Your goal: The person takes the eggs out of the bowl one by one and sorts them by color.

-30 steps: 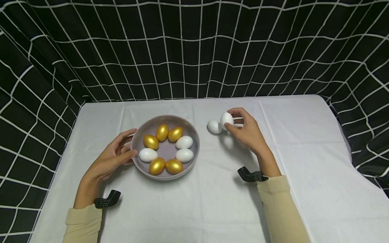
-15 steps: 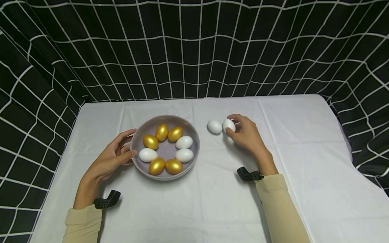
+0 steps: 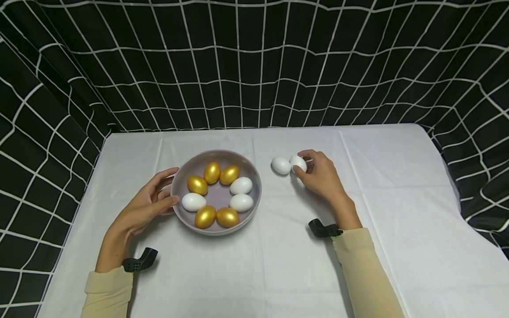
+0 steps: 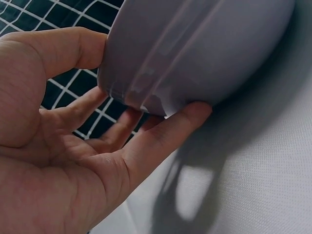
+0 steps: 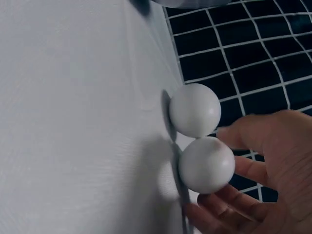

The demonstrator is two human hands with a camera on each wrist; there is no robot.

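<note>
A grey bowl [image 3: 218, 153] left of centre holds several gold eggs [image 3: 197, 185] and three white eggs [image 3: 194, 202] in a ring. My left hand [image 3: 164, 191] cups its left side. In the left wrist view the thumb and fingers [image 4: 161, 139] curve round the bowl's wall [image 4: 195, 48]. Right of the bowl, two white eggs lie side by side on the cloth. My right hand [image 3: 307, 168] pinches the right egg [image 3: 298, 163] between thumb and fingers, as the right wrist view shows [image 5: 206, 165]. The left egg [image 3: 280, 165] [image 5: 195, 109] touches it and lies free.
A white cloth covers the table [image 3: 278, 265]. A black curtain with a white grid [image 3: 254, 66] closes off the back and both sides. A black camera mount sits at each wrist [image 3: 139, 261] [image 3: 323, 229].
My right hand has lowered the white egg from just above the cloth down beside the other loose white egg. The left hand and the bowl have not moved.
</note>
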